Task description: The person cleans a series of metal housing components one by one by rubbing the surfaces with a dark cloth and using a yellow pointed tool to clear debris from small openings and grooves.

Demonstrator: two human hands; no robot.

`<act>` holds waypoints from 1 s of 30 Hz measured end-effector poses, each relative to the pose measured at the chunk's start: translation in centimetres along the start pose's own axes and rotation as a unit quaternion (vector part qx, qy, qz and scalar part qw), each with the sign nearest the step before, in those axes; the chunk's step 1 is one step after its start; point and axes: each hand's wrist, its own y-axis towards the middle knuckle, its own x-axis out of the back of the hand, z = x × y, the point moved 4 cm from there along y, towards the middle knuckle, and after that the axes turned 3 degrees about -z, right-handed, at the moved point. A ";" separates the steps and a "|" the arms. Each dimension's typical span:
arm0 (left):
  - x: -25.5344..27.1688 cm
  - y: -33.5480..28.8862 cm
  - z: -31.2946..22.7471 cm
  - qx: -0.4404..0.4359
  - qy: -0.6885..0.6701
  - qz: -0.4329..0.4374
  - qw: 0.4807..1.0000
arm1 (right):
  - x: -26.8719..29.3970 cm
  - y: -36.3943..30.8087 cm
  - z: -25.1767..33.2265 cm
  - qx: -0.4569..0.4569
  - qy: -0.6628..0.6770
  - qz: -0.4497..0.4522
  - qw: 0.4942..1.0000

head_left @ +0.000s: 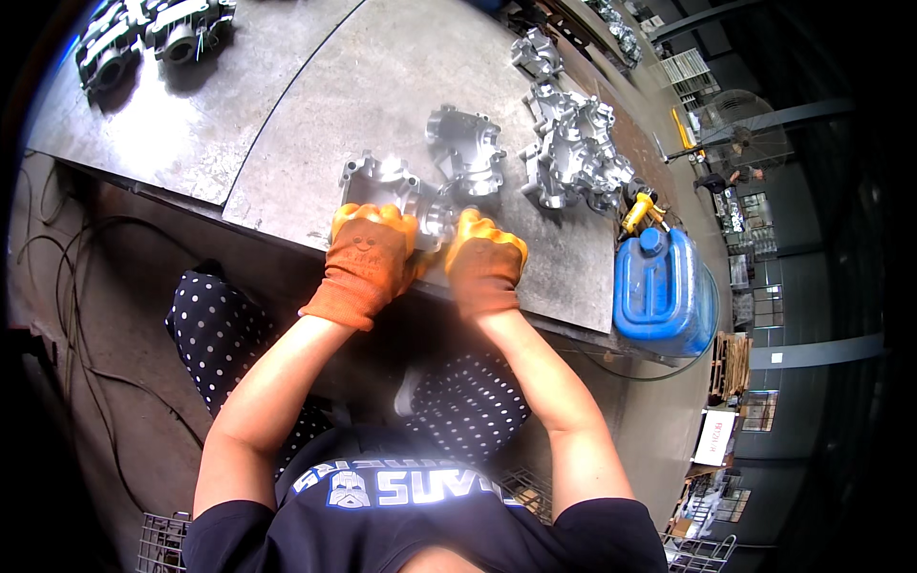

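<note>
At the table's near edge lies a silver metal casting (pixel 387 175) with bolt lugs and curved hollows. My left hand (pixel 368 253), in an orange knitted work glove with yellow-coated fingers, is closed over its near side. Against the right end of the casting, my right hand (pixel 487 258) is gloved the same way, its fingers curled into a closed grip. What sits inside that grip is hidden, and the hand is slightly blurred. Just beyond, a second silver casting (pixel 466 148) rests on the tabletop, apart from both hands.
Several silver castings (pixel 573 143) are heaped along the right of the metal table (pixel 315 115). Darker castings (pixel 158 43) stand at the far left. A yellow-handled tool (pixel 636 212) lies by a blue jerrycan (pixel 659 291) at the right corner. Cables (pixel 81 286) trail across the floor at left.
</note>
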 end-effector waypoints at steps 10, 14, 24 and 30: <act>-0.2 -0.3 0.2 -0.008 -0.015 -0.015 1.000 | -0.3 0.0 0.1 0.066 -0.028 0.026 0.997; -0.1 -0.1 0.2 -0.016 -0.024 0.014 0.999 | -0.5 0.4 0.3 0.109 -0.092 0.040 0.989; 1.6 1.5 1.4 -0.107 -0.002 0.049 0.993 | 1.6 1.4 0.8 0.197 -0.103 0.210 0.952; 1.8 2.3 2.9 -0.149 0.013 0.119 0.982 | 1.3 1.9 1.0 0.239 -0.058 0.296 0.923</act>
